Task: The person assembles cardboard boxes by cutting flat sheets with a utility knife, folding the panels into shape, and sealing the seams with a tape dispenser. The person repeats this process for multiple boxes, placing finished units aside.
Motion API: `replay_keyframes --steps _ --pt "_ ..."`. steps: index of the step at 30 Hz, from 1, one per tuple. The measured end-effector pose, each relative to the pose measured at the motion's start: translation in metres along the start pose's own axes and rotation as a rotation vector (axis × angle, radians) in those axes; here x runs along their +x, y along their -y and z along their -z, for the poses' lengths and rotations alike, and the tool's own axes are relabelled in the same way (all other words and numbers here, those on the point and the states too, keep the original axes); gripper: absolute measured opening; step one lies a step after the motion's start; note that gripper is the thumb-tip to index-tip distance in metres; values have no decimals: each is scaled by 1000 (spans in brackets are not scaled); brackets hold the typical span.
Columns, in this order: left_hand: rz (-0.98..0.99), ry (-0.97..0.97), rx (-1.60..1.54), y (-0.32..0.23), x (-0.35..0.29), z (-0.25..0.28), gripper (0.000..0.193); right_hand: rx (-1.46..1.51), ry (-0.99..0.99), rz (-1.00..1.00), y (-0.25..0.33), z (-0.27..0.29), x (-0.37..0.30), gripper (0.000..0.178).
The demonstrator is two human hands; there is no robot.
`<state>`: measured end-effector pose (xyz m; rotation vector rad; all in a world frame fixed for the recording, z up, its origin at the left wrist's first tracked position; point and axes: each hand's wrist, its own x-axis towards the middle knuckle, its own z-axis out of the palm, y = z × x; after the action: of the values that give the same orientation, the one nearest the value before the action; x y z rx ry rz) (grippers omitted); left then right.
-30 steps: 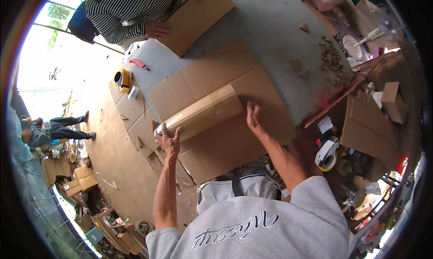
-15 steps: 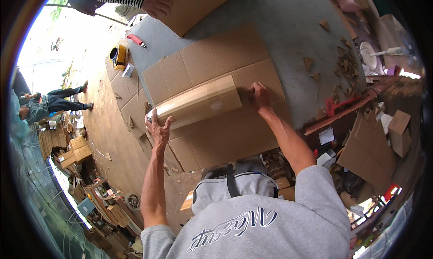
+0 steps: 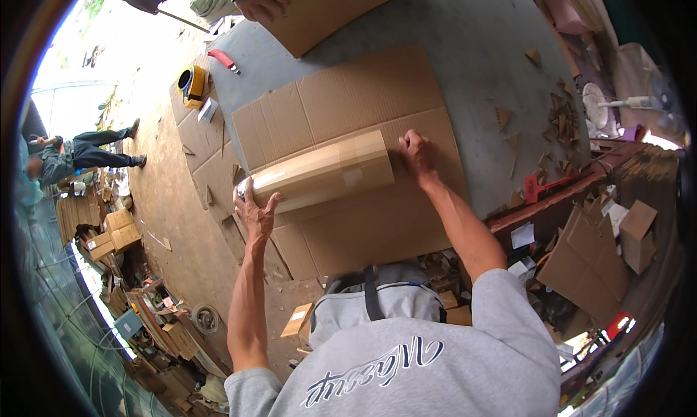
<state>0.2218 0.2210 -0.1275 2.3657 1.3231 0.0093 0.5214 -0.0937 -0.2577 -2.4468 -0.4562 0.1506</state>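
The left grip (image 3: 255,215) spreads wide against one end of the formed, taped carton (image 3: 327,171); just beyond its other end, the right grip (image 3: 419,157) curls, whether empty I cannot tell. Beneath, the cardboard sheet (image 3: 370,228) lies unfolded.

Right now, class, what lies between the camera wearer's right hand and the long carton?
In the head view, only a narrow, bare strip of the flat cardboard sheet shows between the right hand and the long carton.
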Motion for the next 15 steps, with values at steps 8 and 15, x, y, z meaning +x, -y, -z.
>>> replay_keyframes --steps 8,15 --pt "-15 10 -12 4 0 0 103 -41 -59 227 6 -55 131 22" --pt "-154 -2 300 -1 3 6 108 -61 -65 253 19 -54 163 24"
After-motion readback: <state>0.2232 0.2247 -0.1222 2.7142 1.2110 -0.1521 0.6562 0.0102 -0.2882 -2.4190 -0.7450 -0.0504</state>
